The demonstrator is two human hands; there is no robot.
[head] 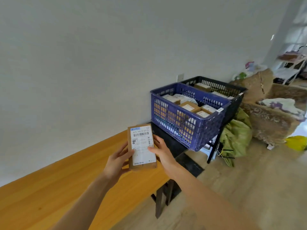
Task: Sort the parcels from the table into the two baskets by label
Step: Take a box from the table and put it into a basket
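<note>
A small brown cardboard parcel (141, 146) with a white shipping label facing up is held above the right end of the wooden table (54, 188). My left hand (117, 161) grips its left edge from below, thumb on the label. My right hand (162, 151) holds its right edge, thumb across the label. Further right, a blue basket (186, 126) holds several labelled parcels. Behind it, a black basket (232, 90) contains a few more.
Both baskets rest on a low black stand (172, 143) against the white wall. A green bag (235, 138) lies on the floor beside the stand. A brown sofa (269, 117) with cloth on it stands at the right, with a yellow object (296, 143) near it.
</note>
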